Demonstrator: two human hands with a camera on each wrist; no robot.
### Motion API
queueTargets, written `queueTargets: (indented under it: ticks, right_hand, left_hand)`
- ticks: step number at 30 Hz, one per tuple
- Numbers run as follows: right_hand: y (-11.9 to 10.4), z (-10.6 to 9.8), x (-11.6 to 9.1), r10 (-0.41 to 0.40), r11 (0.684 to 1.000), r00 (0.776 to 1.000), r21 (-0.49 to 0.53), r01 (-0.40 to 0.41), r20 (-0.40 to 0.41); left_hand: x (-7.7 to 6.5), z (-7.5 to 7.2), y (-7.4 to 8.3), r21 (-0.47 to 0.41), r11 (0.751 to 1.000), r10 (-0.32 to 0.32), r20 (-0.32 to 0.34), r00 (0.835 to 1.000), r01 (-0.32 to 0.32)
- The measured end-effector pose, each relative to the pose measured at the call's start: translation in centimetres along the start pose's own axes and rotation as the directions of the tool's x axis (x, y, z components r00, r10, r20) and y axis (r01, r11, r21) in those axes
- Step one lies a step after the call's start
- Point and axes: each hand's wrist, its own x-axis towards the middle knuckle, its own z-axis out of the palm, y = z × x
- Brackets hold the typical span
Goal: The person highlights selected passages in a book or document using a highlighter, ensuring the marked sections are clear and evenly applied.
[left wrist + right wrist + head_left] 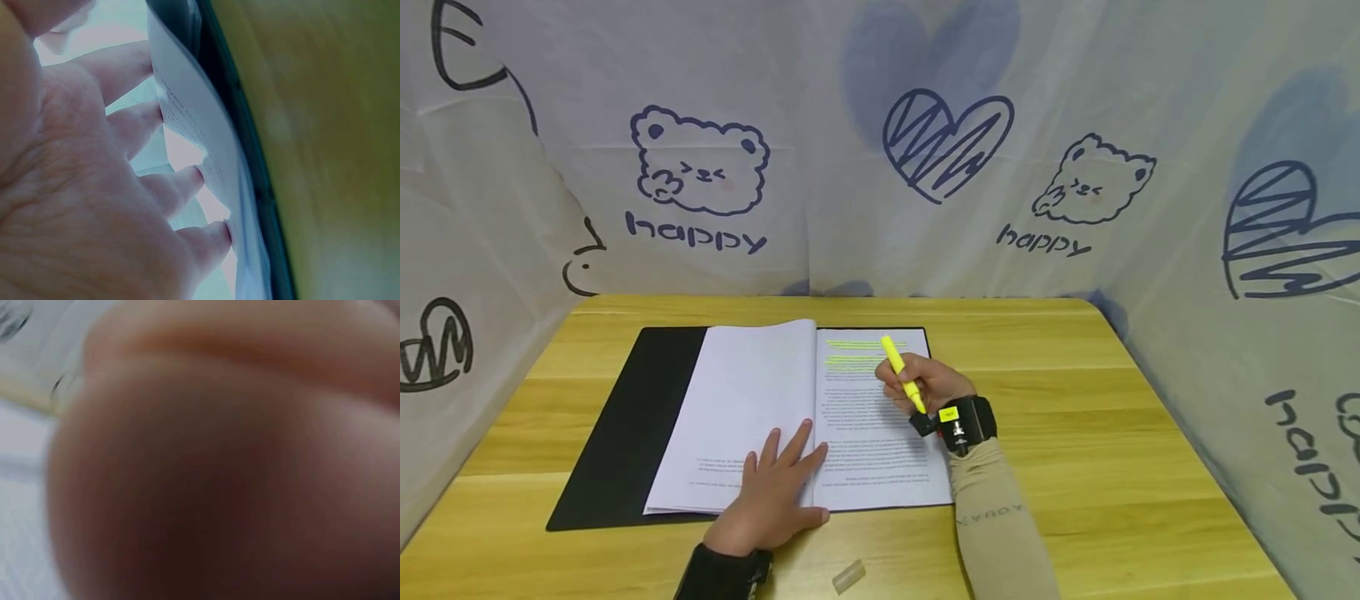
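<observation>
Right hand [931, 380] grips highlighter [895, 359]; long axis diagonal, tapered end wristward.

Left hand [769, 497] palm down, fingers spread, right hand [928, 380] curled in a grip

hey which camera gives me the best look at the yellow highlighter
The head view: it shows the yellow highlighter nearly whole, held in the right hand over the printed page. The left wrist view shows the left hand but no highlighter; the right wrist view is mostly blurred hand, with no highlighter to make out.
</observation>
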Motion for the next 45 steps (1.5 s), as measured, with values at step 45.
queueTargets:
  ticks: [45]
  right_hand:
    - [5.2, 0.0, 7.5, -0.390, 0.895, 0.330, -0.438, -0.082, -0.860]
  left_hand:
    - [0.0, -0.4, -0.1, 0.024, 1.000, 0.010, 0.005, 1.000, -0.010]
